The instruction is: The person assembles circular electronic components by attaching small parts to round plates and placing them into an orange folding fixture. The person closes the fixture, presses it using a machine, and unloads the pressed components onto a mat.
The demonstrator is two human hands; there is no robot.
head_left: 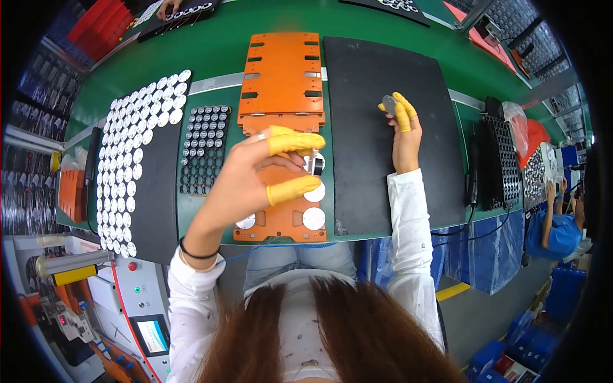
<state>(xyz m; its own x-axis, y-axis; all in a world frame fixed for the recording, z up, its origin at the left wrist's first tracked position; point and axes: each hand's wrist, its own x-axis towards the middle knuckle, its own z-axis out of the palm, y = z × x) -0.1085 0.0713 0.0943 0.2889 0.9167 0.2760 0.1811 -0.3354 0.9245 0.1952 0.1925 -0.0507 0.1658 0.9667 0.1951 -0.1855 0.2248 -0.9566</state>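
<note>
Yellow finger cots cover several fingertips of both my hands. My left hand (239, 172) is over the lower part of an orange fixture plate (274, 220), its thumb and fingers closed around a small black-and-white round part (315, 165). White discs (313, 218) sit on that plate below the hand, and my fingers partly hide others. Further right, my right hand (405, 131) is above a large black mat (377, 185). It pinches a thin grey disc (389, 104) between thumb and fingers. The upper orange panel (281, 76) of the hinged fixture lies open behind my left hand.
Rows of white discs (121, 159) cover a dark board at the left. Beside it stands a black tray (203, 150) with silver round parts. Another black tray (504, 163) is at the right. A person's hand (167, 7) works at the far left, and a person in blue (552, 223) sits at the right.
</note>
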